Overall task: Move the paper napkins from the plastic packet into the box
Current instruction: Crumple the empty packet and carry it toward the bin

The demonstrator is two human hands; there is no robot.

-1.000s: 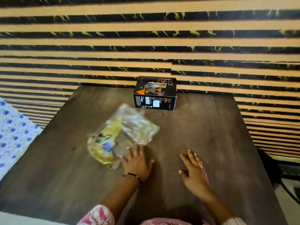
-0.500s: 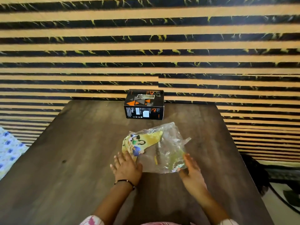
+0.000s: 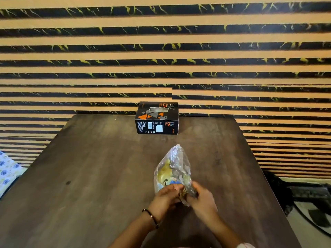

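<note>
A clear plastic packet (image 3: 172, 169) with yellow and blue print stands tilted up off the dark wooden table (image 3: 93, 176). Both hands hold its near end: my left hand (image 3: 165, 198) grips the lower left edge and my right hand (image 3: 202, 199) pinches the lower right edge, fingers close together. The napkins inside cannot be made out through the crinkled plastic. A black box (image 3: 157, 120) with orange triangles and a slot in its top stands upright at the far edge of the table, well beyond the packet.
A wall of orange and black stripes (image 3: 161, 51) rises right behind the table. A blue-flowered cloth (image 3: 7, 169) lies off the table's left side. Dark cables and floor (image 3: 308, 203) show to the right.
The packet lay flat on the table with my hands beside it. Both hands have now closed on its near end and raised it upright, nearer the table's middle.
</note>
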